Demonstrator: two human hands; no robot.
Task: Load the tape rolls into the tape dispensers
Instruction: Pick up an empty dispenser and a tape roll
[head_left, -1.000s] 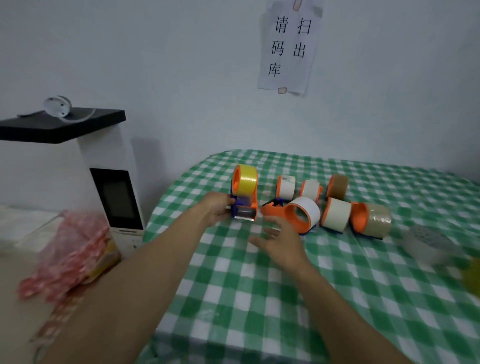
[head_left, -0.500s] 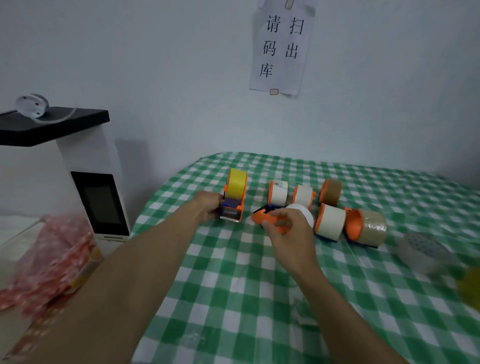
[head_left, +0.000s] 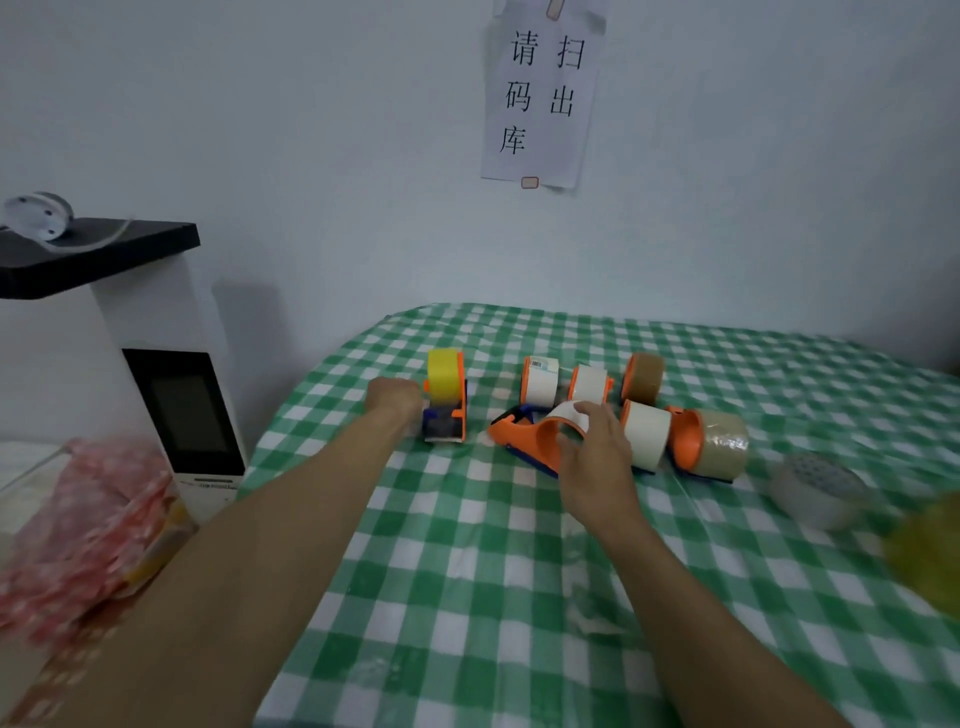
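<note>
Since a second ago the right hand (head_left: 597, 457) has come forward from hovering with spread fingers and now lies on the flat dispenser (head_left: 519, 434). Since half a second ago it has slid from the handle end to the roll end. Its grip is part closed: the fingers curve over the white roll (head_left: 569, 413) seated in the orange frame, and the thumb lies against the ring.

The left hand (head_left: 395, 402) has stayed at the yellow dispenser (head_left: 445, 400), which stands upright on the desk (head_left: 467, 545) with a yellow roll on top. That grip is closed like a fist against the dispenser's left side; the fingertips are hidden.

Just right of the flat dispenser, the front dispensers (head_left: 647, 431) hold a white roll and a clear tan one. The back dispensers (head_left: 589, 384) behind them hold two white rolls and a brown one.

A loose clear roll (head_left: 815, 488), blurred, lies well apart to the right, and a yellow blur (head_left: 930, 551) sits at the edge. A green checked cloth covers the desk.

Left of the desk stand a white machine (head_left: 182, 415) with a dark screen and a red patterned bag (head_left: 78, 519). A paper note (head_left: 543, 93) hangs on the wall.
</note>
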